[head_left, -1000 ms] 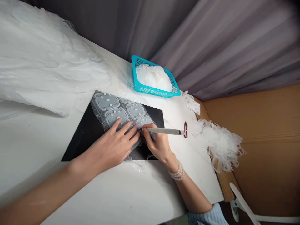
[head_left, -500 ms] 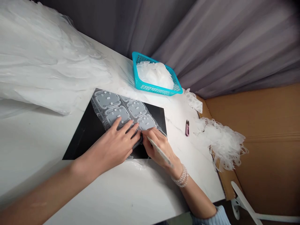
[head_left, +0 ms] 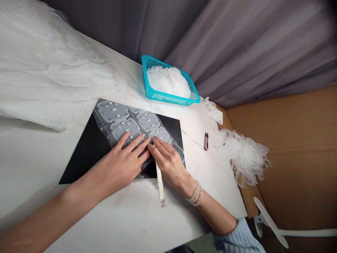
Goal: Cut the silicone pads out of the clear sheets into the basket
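Observation:
A translucent sheet of moulded rounded panels (head_left: 123,127) lies across a black mat (head_left: 79,160) on the table. My left hand (head_left: 125,160) presses on the sheet with its fingers spread. Close beside its fingertips is my right hand (head_left: 170,161), which keeps a slim white pen-like tool (head_left: 159,182) under its fingers. The handle points down toward the near table edge, and its tip is hidden beneath the hand, so its exact kind does not show. Fingers of both hands nearly meet over the lower part of the sheet.
A turquoise basket (head_left: 172,100) holds white translucent pieces. Pink-handled thread snips (head_left: 206,141) lie right of the mat. Stringy white scraps (head_left: 244,158) hang over the table edge by a cardboard box (head_left: 295,140). A large pile of translucent sheets (head_left: 47,73) covers the left side.
The tool's handle has swung from slanting down right to pointing almost straight down. My right fingers have stretched forward, closer to the left fingertips. The whole view has shifted slightly.

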Tool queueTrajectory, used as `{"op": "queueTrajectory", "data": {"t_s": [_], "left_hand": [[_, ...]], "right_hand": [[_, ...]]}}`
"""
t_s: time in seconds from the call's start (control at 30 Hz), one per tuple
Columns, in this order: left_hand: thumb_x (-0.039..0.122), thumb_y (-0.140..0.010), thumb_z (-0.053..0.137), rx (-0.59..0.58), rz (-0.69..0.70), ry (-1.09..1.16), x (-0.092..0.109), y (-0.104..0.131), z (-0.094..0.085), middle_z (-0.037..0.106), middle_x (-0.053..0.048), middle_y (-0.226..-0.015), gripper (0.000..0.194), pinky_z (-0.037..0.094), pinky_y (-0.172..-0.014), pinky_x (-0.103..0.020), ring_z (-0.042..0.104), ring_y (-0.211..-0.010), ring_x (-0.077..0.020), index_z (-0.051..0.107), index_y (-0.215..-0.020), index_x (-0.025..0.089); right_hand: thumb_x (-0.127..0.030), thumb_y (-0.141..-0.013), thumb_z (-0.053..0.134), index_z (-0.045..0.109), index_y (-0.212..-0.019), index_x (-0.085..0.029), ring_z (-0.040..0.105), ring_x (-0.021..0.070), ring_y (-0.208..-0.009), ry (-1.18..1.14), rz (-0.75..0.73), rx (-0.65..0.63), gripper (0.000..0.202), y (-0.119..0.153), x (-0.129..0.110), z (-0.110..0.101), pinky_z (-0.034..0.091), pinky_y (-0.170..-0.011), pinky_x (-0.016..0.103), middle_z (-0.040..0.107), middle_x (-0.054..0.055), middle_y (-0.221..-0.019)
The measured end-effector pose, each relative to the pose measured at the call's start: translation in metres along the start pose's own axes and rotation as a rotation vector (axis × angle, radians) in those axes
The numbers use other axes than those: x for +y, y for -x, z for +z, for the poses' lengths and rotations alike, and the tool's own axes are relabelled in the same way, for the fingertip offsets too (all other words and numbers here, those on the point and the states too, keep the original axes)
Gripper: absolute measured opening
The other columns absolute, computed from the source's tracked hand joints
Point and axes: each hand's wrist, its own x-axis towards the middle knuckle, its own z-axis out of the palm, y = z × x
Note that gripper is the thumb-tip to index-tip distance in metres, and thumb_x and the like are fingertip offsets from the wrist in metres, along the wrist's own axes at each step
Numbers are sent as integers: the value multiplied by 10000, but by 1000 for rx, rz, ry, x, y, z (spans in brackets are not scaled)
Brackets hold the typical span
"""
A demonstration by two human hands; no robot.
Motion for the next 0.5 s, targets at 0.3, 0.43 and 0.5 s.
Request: {"op": "queueTrajectory", "data": {"t_s": [0.3,0.43,0.5], "left_hand": [[201,-967,405,-10,-9,8,-1,3,5,466,-147,-1544,490,274,-1178,-628,432,-1420,-339,523,-1441,161],[238,-968,437,-12,-34,51,-1,5,7,457,-135,-1554,497,232,-1207,-609,404,-1442,-327,507,-1456,176],[232,-962,447,-2,-37,66,-2,5,9,459,-136,-1553,500,220,-1213,-605,394,-1449,-325,508,-1455,175]], "right_hand": [[-288,-924,642,697,-1031,-185,761,202,-892,-995,721,449,158,8,71,-33,635,-878,368,750,66,-1014],[-231,-822,730,713,-882,-167,755,164,-700,-1141,918,543,89,44,146,-61,611,-744,250,713,31,-685],[-234,-788,766,712,-812,-180,763,199,-718,-1137,932,536,80,63,170,-69,611,-696,253,707,48,-651]]}}
